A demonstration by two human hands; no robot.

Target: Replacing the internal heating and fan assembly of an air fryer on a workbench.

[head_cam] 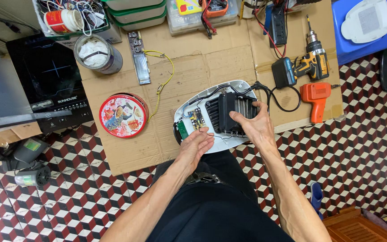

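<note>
An opened white oval appliance housing (242, 85) lies on flattened cardboard (193, 58) spread over the checkered floor (359, 148), right in front of the person. Inside the shell sit a black finned block (222, 112), a small circuit board (198, 120) with a green part beside it, and black wires running along the upper rim and out to the right.

The right hand (255, 125) rests on the finned block, its grip closed over the block's right end with fingers laid across the fins. The left hand (196, 144) lies flat on the near edge of the housing just below the circuit board, fingers together and extended, gripping nothing.

To the left of the housing sits a round red tin (122, 115) with a pictured lid, shut, so its contents are hidden. Above it stands a clear jar (97, 54) stuffed with white cloth or paper. A basket (41, 20) at the top left holds tangled wires and a red-and-white can. Stacked lidded plastic boxes (137, 12) and a clear box (202, 11) of small parts line the top edge.

To the right lie a yellow-and-black cordless drill (310, 62) and an orange tool (316, 98).
</note>
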